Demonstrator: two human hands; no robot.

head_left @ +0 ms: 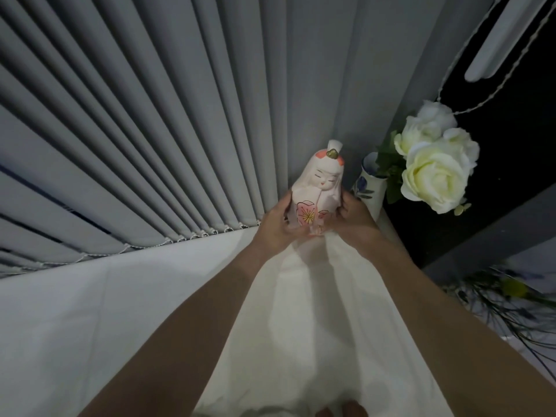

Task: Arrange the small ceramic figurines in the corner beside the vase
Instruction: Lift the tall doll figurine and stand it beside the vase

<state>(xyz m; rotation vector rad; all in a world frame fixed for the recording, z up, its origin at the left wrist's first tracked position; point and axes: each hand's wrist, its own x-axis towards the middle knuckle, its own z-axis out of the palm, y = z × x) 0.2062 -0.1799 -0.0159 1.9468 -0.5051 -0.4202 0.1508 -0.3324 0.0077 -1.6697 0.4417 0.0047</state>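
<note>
Both hands, left hand [278,222] and right hand [352,216], clasped one ceramic figurine [316,191] upright by its lower sides, over the white ledge [150,296]. Just to its right stood one blue-patterned vase [368,183] holding three white roses [434,176]. Vertical blinds [150,130] hung close behind.

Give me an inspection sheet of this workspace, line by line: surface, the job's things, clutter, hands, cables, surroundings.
Surface: white ledge, partly covered by a white cloth.
Job's things: one ceramic figurine, upright, held just left of the blue and white vase; the vase holds white roses. No other figurines seen.
Clutter: nothing seen on the ledge.
Hands: left hand and right hand clasp the figurine's base from either side.
Cables: beaded blind cord hanging at upper right.
Surroundings: grey vertical blinds behind; dark window at right; blurred greenery at lower right.
</note>
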